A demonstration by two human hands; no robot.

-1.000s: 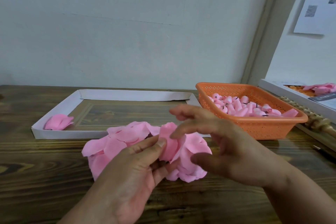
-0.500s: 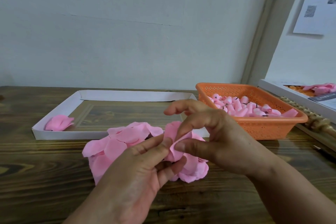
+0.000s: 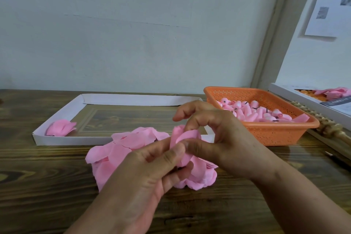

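Your dark wooden table [image 3: 38,186] fills the lower half of the frame. On it, left of centre, lies a shallow white cardboard tray [image 3: 66,140] with one folded pink paper flower [image 3: 60,127] in its near left corner. At centre right stands an orange perforated plastic basket [image 3: 275,133] holding small pink rolled buds [image 3: 254,113].

A loose heap of pink paper petals [image 3: 121,144] lies on the table just in front of the tray, partly hidden behind your hands.

Your left hand [image 3: 144,180] comes up from the bottom centre. Its fingers are curled, and the thumb and forefinger pinch the lower part of a single pink paper petal [image 3: 185,135]. Your right hand [image 3: 226,138] enters from the lower right. Its thumb presses the same petal from the right side, touching your left thumb tip, while its bent index finger hooks over the petal's top edge. The other right fingers are curled above it and hold nothing. The petal sits at frame centre, raised just above the heap, between both thumbs.
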